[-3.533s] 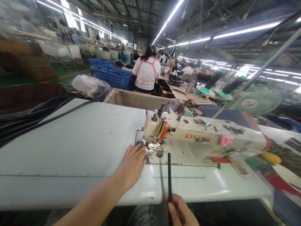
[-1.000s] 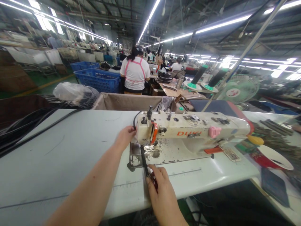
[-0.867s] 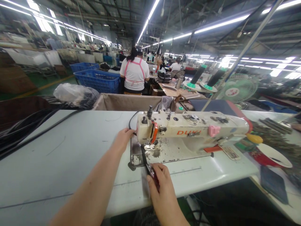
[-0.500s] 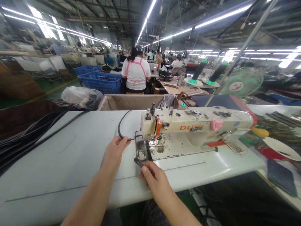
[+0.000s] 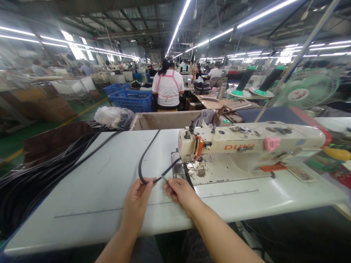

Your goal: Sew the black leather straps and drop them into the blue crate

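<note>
The long thin black strap (image 5: 145,155) is already out from under the presser foot of the cream-white industrial sewing machine (image 5: 246,149) and lies in a loose loop on the white flat bench (image 5: 90,190), so the stitching of this piece looks finished, as far as I can judge; what is left seems to be only the trimming of the end, because a fine thread or thin tail runs from the strap back toward the needle area, just beyond the fingers. The left hand (image 5: 137,202) pinches the strap at the lowest point of the loop, with thumb and first fingers (image 5: 148,182) closed narrow on it. The right hand (image 5: 182,191) is just beside it, nearly touching, and its fingers (image 5: 168,182) are also closed narrow on the strap's thin end; a small pointed thing shows at the fingertips, perhaps a thread snip, but it is too small to tell. From the fingers, the strap curves away over the bench and goes on toward the far left, where a big bundle of similar black straps (image 5: 33,179) hangs over the bench edge, well apart from both hands. Far beyond the machine, another person in a white shirt with pink apron straps (image 5: 168,89) stands with the back turned to us.
</note>
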A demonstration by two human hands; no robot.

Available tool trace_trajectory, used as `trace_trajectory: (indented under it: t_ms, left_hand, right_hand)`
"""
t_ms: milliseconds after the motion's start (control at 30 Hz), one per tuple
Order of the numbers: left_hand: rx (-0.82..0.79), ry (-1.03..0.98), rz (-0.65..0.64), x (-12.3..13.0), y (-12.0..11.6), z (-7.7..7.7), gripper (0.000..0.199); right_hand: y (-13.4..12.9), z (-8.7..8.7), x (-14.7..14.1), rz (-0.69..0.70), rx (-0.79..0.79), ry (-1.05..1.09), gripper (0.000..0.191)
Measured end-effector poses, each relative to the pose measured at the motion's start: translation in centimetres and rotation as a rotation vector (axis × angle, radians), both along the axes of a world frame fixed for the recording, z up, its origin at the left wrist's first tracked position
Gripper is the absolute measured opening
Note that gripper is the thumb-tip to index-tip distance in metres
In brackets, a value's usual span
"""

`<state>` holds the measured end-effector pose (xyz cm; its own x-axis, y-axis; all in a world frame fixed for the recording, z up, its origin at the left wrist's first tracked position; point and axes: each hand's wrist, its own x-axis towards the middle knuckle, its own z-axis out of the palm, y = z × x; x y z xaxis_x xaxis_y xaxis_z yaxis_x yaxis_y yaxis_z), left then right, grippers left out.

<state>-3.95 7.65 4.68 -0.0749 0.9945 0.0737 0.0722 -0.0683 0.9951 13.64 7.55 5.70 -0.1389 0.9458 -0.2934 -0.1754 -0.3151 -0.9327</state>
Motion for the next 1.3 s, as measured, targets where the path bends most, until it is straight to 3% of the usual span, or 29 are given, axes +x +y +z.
trace_trajectory:
  t_ms: [267,333,433,500,600,800,933,1067,1133,1200,1300]
  left_hand:
    - [-0.046,-0.012,-0.03,-1.5,-1.2,-0.1,0.039]
    - [-0.082,0.044,-0.063,-2.3,-1.0,0.0,0.041]
    - [-0.121,0.137,-0.123,-3.9,-0.5,0.3,0.046]
    - [-0.149,0.189,-0.169,-5.0,0.1,0.5,0.051]
    - [-0.227,0.273,-0.233,-6.5,1.1,0.6,0.053]
    - [-0.299,0.339,-0.106,-10.4,3.4,0.2,0.076]
    - [-0.206,0.587,0.033,-15.8,5.3,1.2,0.065]
    - [-0.026,0.953,0.359,-23.9,5.6,4.7,0.054]
    - [0.069,1.093,0.579,-28.4,4.6,6.4,0.055]
    - [0.051,1.187,0.753,-32.6,2.8,7.3,0.056]
    - [-0.146,1.219,0.783,-37.8,-0.3,7.0,0.049]
  right_hand:
    - [-0.4,1.1,-0.1,0.03,0.11,-0.149,0.039]
    - [-1.3,1.3,0.7,-0.026,0.219,-0.39,0.025]
    - [-3.1,1.4,2.1,-0.086,0.434,-1.072,0.009]
    - [-4.2,1.1,3.1,-0.087,0.466,-1.434,0.026]
    - [-5.5,0.4,4.2,-0.027,0.363,-1.655,0.059]
    - [-6.1,0.1,4.7,0.14,0.209,-1.742,0.058]
    - [-5.9,0.1,5.0,0.171,0.26,-1.762,0.054]
    - [-5.5,-0.7,5.8,0.183,0.273,-1.73,0.054]
    - [-5.3,-1.4,6.1,0.176,0.289,-1.703,0.053]
    - [-5.2,-2.1,6.3,0.16,0.316,-1.67,0.053]
    - [-5.4,-2.7,6.5,0.083,0.376,-1.62,0.054]
